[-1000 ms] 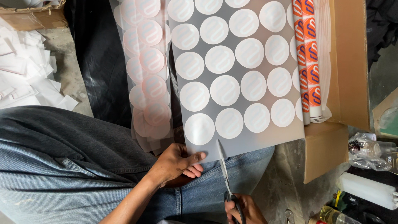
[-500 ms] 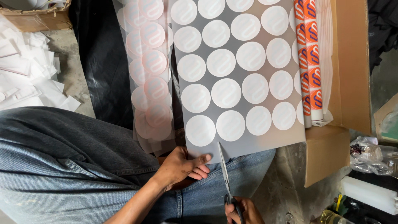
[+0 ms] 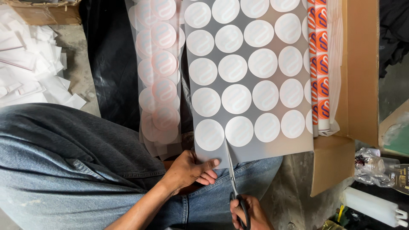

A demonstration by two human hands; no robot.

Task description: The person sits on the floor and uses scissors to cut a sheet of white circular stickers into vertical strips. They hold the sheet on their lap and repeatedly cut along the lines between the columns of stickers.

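Note:
A translucent grey sheet (image 3: pixel 249 74) printed with rows of white round stickers lies in front of me over my lap. My left hand (image 3: pixel 189 170) pinches its near edge at the lower left corner. My right hand (image 3: pixel 247 211) grips the black handles of a pair of scissors (image 3: pixel 232 170). The blades point away from me and sit in the sheet's near edge, between the two leftmost sticker columns.
A cut strip of pinkish round stickers (image 3: pixel 159 76) hangs left of the sheet over black plastic (image 3: pixel 108 55). A sticker roll with orange marks (image 3: pixel 319 64) lies in a cardboard box (image 3: pixel 360 72) at right. White paper scraps (image 3: pixel 25 68) pile at left. Bottles (image 3: pixel 375 166) stand lower right.
The view has shifted slightly. The scissor blades have moved a little further into the sheet's near edge, and my left hand keeps its hold on the corner.

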